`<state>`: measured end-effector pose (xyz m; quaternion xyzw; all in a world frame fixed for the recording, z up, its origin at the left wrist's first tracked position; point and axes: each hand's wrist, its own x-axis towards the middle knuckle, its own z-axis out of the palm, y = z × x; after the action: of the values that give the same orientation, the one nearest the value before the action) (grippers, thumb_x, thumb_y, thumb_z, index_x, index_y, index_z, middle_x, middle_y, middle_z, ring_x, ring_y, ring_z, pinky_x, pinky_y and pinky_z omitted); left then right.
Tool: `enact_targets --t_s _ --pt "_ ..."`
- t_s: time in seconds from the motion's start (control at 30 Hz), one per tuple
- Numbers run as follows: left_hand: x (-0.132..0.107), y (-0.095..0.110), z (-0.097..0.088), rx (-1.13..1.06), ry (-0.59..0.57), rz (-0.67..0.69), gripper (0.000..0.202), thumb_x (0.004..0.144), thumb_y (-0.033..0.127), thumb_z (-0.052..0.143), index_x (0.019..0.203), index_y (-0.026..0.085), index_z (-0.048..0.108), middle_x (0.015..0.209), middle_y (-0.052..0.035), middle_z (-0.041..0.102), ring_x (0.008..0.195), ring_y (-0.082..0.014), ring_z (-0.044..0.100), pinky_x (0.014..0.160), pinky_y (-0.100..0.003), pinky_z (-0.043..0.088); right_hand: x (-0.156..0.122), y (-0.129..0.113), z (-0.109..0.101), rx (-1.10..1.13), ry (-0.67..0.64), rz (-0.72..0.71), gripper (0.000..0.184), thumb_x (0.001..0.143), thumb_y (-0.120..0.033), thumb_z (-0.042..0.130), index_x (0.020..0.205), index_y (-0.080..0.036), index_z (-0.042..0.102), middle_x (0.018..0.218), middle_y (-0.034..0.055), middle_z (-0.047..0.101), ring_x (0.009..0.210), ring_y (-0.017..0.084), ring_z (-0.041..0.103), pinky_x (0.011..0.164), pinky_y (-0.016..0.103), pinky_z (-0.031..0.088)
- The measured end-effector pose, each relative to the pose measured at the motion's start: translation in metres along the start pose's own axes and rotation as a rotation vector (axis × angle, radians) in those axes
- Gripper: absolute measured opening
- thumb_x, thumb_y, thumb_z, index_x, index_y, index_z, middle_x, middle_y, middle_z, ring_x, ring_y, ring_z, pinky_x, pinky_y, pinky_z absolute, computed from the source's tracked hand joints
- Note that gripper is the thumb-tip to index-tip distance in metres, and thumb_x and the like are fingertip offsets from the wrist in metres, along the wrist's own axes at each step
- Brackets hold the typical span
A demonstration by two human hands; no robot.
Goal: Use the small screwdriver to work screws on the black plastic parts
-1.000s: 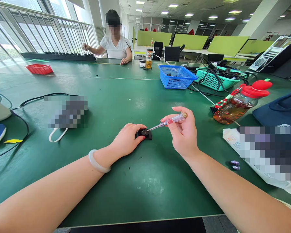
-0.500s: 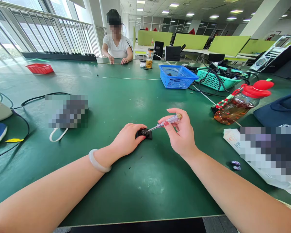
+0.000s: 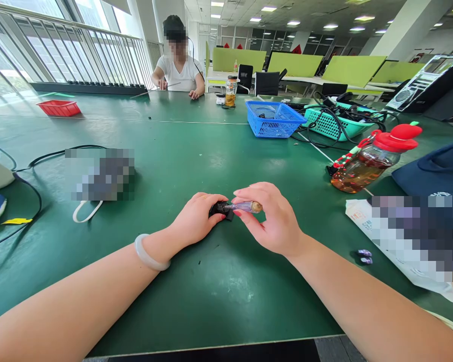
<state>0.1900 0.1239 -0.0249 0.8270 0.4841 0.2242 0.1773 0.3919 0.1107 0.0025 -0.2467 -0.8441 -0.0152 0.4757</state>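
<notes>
My left hand (image 3: 200,217) is closed around a small black part (image 3: 223,210) on the green table (image 3: 166,301), thumb in front and fingers behind; what the part is I cannot make out. Between the fingers and thumb of my right hand (image 3: 274,218) is a screwdriver (image 3: 245,206) with a clear purplish handle and a brownish end cap. It lies low and tilted, its shaft pointing left at the black part. The tip is hidden against the part.
Ahead are a blue basket (image 3: 274,120), a green basket (image 3: 330,123) with black cables, and a red tray (image 3: 58,107). A red-lidded bottle (image 3: 366,166) stands right, near two small purplish objects (image 3: 364,257). Across the table sits a person (image 3: 179,73).
My right hand has moved left and lower with the screwdriver, bringing its handle close to the black part. My left hand keeps its hold. The person opposite has raised one hand with a thin object.
</notes>
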Motion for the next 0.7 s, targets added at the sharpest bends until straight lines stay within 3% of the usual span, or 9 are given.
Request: enact_targets --t_s 0.1,0.47,0.7 --pt "-0.0002 0.0001 -0.0003 0.0 -0.007 -0.018 0.033 0.089 0.028 0.06 0.121 0.023 0.062 0.116 -0.005 0.07 0.116 -0.0276 0.058 0.104 -0.046 0.046 -0.0007 -0.0002 0.0011 -0.039 0.055 0.043 0.038 0.088 -0.014 0.06 0.121 -0.031 0.051 0.087 -0.0005 0.075 0.085 0.022 0.068 0.084 0.042 0.052" --pt "-0.0015 0.0016 -0.0022 -0.008 -0.026 -0.092 0.039 0.088 0.031 0.059 0.127 0.024 0.06 0.122 -0.0073 0.067 0.122 -0.028 0.054 0.108 -0.047 0.044 -0.0089 0.0063 0.0062 0.024 0.173 0.451 0.029 0.092 -0.024 0.057 0.119 -0.026 0.05 0.093 0.004 0.074 0.092 0.024 0.07 0.088 0.046 0.054" --pt "-0.0018 0.0004 -0.0011 -0.014 -0.01 -0.08 0.039 0.087 0.03 0.06 0.126 0.025 0.06 0.121 -0.0063 0.067 0.121 -0.028 0.055 0.108 -0.047 0.045 -0.0088 0.0073 0.0055 0.039 0.261 0.484 0.026 0.092 -0.028 0.059 0.117 -0.027 0.052 0.091 0.0034 0.072 0.091 0.024 0.071 0.088 0.045 0.054"
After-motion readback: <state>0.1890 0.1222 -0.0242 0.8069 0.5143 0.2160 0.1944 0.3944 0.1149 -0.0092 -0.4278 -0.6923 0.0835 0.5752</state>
